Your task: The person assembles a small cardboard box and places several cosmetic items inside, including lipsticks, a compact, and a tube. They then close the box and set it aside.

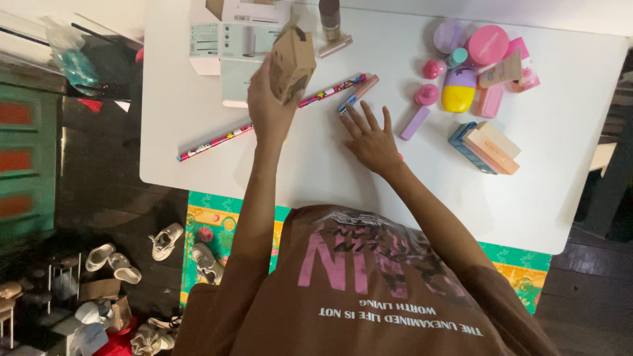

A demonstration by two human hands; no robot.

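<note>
1. The left hand (267,109) grips a small brown cardboard box (292,62), lifted above the far middle of the white desk (198,132).
2. The right hand (370,140) lies open, fingers spread, flat on the desk, touching a pink tube (359,92).
3. Judgement: a firm hold on the sides keeps the tilted box steady.
4. The box is plain, house-shaped, with a peaked top.

We list: brown cardboard box (292,62) in our left hand (269,105); white cartons (231,39) at tabletop (264,165) far edge; blue and peach boxes (484,148) right.
</note>
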